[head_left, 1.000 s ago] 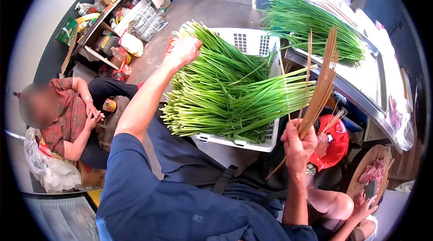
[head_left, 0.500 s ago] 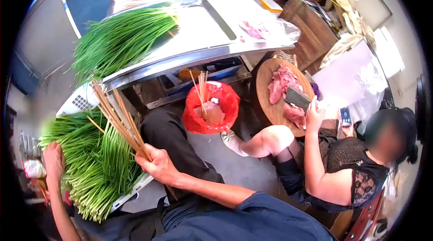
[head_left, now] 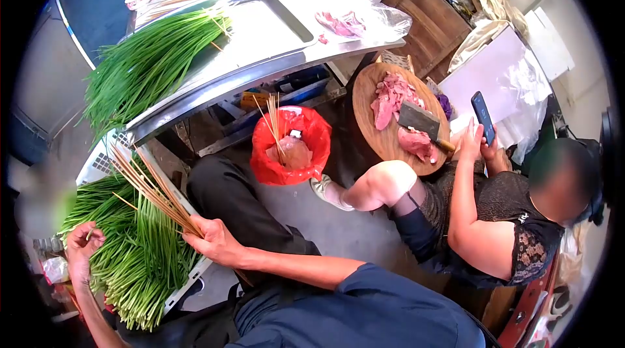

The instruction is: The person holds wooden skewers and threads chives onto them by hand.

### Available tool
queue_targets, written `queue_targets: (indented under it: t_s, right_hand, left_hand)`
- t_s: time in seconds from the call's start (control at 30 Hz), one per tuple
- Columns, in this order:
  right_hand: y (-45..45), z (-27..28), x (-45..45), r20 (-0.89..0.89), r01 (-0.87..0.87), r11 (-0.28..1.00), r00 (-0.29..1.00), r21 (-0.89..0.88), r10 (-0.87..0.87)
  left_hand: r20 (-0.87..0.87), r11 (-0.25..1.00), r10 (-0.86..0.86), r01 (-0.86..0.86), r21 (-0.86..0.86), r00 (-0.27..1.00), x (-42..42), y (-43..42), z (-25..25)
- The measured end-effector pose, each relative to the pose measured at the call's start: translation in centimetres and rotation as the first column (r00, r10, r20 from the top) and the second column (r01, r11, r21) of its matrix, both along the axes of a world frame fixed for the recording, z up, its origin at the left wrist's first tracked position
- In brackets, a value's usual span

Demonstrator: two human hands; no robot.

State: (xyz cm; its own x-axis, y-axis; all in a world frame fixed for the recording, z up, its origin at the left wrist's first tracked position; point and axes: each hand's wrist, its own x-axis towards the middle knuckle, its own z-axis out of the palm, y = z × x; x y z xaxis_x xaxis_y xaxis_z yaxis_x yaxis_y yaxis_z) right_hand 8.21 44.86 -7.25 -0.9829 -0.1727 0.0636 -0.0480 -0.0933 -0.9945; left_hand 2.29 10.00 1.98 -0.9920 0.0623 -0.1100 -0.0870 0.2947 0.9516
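Observation:
My right hand (head_left: 216, 241) is closed round a bundle of thin wooden skewers (head_left: 156, 195), which fan out up and to the left over the crate. Under them lies a big heap of garlic chives (head_left: 146, 260) in a white plastic crate (head_left: 189, 283). At the heap's left edge, my left hand (head_left: 84, 247) is raised with curled fingers. A short greenish scrap, perhaps a piece of chive, shows between the fingers. More chives (head_left: 153, 61), with skewers at their root end, lie on a metal tray (head_left: 286, 22) on the table.
A red-lined bucket (head_left: 260, 153) holding skewers stands under the table edge (head_left: 221, 91). To the right, a round chopping board (head_left: 368, 133) carries cut meat (head_left: 394, 97) and a cleaver (head_left: 420, 120). A seated person (head_left: 482, 218) holds a phone (head_left: 483, 117).
My left hand has lifted and turned, now showing its fingers and the greenish scrap. The other person has raised the phone, and their other hand has left the cleaver. The view has shifted slightly.

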Motion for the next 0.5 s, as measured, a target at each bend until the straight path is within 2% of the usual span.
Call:
queue_targets:
  t_s: [0.07, 0.13, 0.2, 0.3, 0.33, 0.43, 0.47, 0.5]
  right_hand:
    - [-0.1, 0.2, 0.0, 0.043, -0.007, 1.000, 0.999, -0.029, 0.008]
    - [-0.4, 0.0, 0.1, 0.082, -0.016, 0.998, 0.996, -0.057, 0.020]
    - [-0.6, -0.6, 0.0, 0.026, -0.014, 1.000, 1.000, -0.019, 0.014]
    - [-0.4, -0.6, 0.1, 0.039, -0.026, 1.000, 0.999, -0.018, 0.026]
    - [-0.4, -0.6, 0.1, 0.037, -0.034, 0.999, 0.999, -0.022, 0.035]
    - [-0.9, -1.3, -0.1, 0.019, -0.002, 0.999, 1.000, -0.037, 0.002]
    - [-0.8, -1.8, -0.1, 0.113, -0.046, 0.999, 0.993, 0.011, 0.045]
    - [-1.0, -2.2, -0.1, 0.150, -0.046, 0.997, 0.988, 0.061, 0.036]
  left_hand:
    - [-0.005, 0.999, -0.036, 0.036, 0.007, 0.999, -0.4, -1.4, -1.4]
    - [-0.018, 0.991, 0.117, -0.118, -0.061, 0.993, -0.7, -2.5, -2.5]
    - [-0.006, 0.991, 0.049, -0.049, -0.122, 0.999, -1.1, -3.6, -2.4]
    - [-0.293, 0.996, 0.078, -0.089, -0.027, 0.953, -1.5, -3.2, -1.9]
    - [-0.288, 0.989, 0.147, -0.138, 0.049, 0.946, -1.4, -2.2, -0.8]
    - [-0.390, 0.955, 0.223, -0.119, 0.273, 0.894, -1.5, -1.0, 2.5]
    - [-0.443, 0.941, 0.251, -0.110, 0.319, 0.861, -1.6, -0.4, 3.5]
    - [-0.503, 0.934, 0.357, -0.305, 0.187, 0.787, -1.5, 2.0, 5.4]
